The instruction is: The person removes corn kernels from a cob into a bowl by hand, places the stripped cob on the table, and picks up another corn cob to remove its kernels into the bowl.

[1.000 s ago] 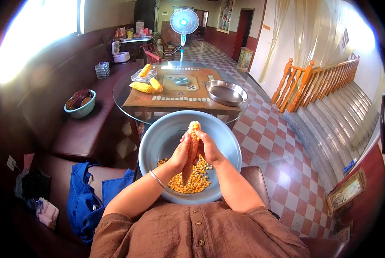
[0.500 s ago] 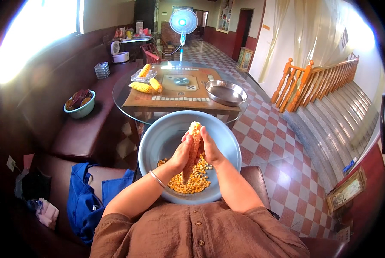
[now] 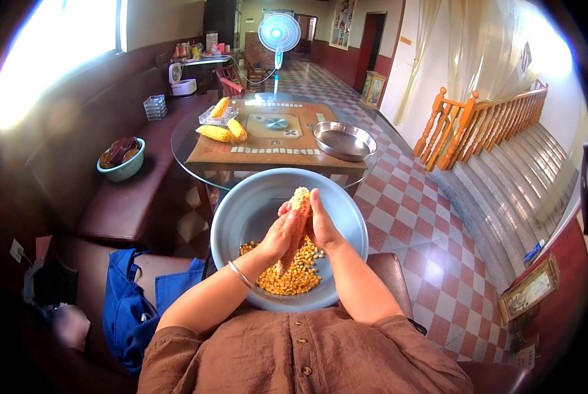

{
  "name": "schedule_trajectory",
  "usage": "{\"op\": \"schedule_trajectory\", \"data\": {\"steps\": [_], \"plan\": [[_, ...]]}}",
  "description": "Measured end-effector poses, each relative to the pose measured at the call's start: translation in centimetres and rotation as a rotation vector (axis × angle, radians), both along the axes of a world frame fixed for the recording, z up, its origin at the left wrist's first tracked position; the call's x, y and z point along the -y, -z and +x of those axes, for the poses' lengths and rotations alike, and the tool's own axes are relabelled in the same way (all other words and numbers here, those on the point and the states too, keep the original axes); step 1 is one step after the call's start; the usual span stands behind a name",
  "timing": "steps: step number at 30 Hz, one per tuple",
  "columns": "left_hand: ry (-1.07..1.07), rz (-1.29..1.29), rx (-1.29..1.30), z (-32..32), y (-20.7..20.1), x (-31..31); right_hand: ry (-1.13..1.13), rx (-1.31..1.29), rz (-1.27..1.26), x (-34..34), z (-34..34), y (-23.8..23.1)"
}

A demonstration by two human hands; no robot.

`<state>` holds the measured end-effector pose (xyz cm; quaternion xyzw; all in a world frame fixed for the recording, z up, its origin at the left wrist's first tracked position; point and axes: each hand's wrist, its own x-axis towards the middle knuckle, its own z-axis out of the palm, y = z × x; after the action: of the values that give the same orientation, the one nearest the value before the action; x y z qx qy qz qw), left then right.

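Note:
Between my two palms is a corncob (image 3: 300, 199), tilted, its pale upper end poking out past my fingers and its reddish lower length mostly bare of kernels. My left hand (image 3: 278, 236) presses it from the left, a silver bangle on that wrist. From the right, my right hand (image 3: 324, 231) presses against it with fingers pointing up and away. Part of the cob is hidden behind the hands. Both hands are over a large blue-grey basin (image 3: 225, 226), where loose yellow corn kernels (image 3: 294, 279) lie heaped at the near side.
Beyond the basin stands a glass-topped table (image 3: 189, 148) with several yellow ears of corn (image 3: 214, 133) and a round metal pan (image 3: 344, 141). A standing fan (image 3: 279, 33) is behind it. On the left bench sit a teal bowl (image 3: 124, 172) and blue cloth (image 3: 126, 308). Stairs (image 3: 497, 197) rise at right.
My hands have shifted slightly against each other, the right fingertips moving a little up and right. The cob between them has moved slightly. The basin stays in place.

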<state>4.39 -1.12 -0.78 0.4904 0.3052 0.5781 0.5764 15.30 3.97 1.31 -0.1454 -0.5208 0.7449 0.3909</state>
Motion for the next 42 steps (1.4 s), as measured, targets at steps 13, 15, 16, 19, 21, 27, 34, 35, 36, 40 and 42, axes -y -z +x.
{"op": "schedule_trajectory", "data": {"steps": [13, 15, 16, 19, 21, 27, 34, 35, 36, 40, 42], "plan": [[0.07, -0.072, -0.04, -1.0, 0.2, -0.2, -0.017, 0.082, 0.067, -0.5, 0.1, 0.6], [0.095, -0.121, -0.007, -1.2, 0.1, -0.2, -0.052, 0.005, 0.01, 0.1, 0.3, 0.0], [0.093, -0.12, -0.006, -1.3, 0.1, -0.2, -0.054, 0.006, 0.011, 0.1, 0.2, 0.0], [0.108, -0.127, 0.023, -1.2, 0.0, -0.2, -0.033, -0.051, -0.065, 0.3, -0.1, 0.0], [0.089, -0.207, 0.039, -1.1, 0.0, -0.3, 0.141, -0.024, 0.04, 0.5, -0.7, 0.1], [0.192, -0.439, 0.195, -1.6, -0.9, -0.2, 0.087, -0.162, -0.099, 0.0, 0.3, -0.2], [0.41, -0.45, 0.048, -2.4, -1.1, -0.1, 0.272, -0.302, -0.156, -0.7, 0.9, -0.3], [0.39, -0.417, -0.033, -2.3, -1.2, 0.0, 0.309, -0.305, -0.165, -0.7, 0.9, -0.4], [0.343, -0.442, -0.006, -2.3, -1.4, 0.2, 0.319, -0.281, -0.138, -0.9, 0.9, -0.4], [0.292, -0.236, -0.02, -2.0, -0.5, -0.4, 0.212, -0.146, -0.056, -0.5, 0.2, -0.1], [0.218, -0.216, 0.062, -1.7, -0.5, -0.6, 0.217, -0.12, -0.047, -0.3, 0.1, 0.1]]}}
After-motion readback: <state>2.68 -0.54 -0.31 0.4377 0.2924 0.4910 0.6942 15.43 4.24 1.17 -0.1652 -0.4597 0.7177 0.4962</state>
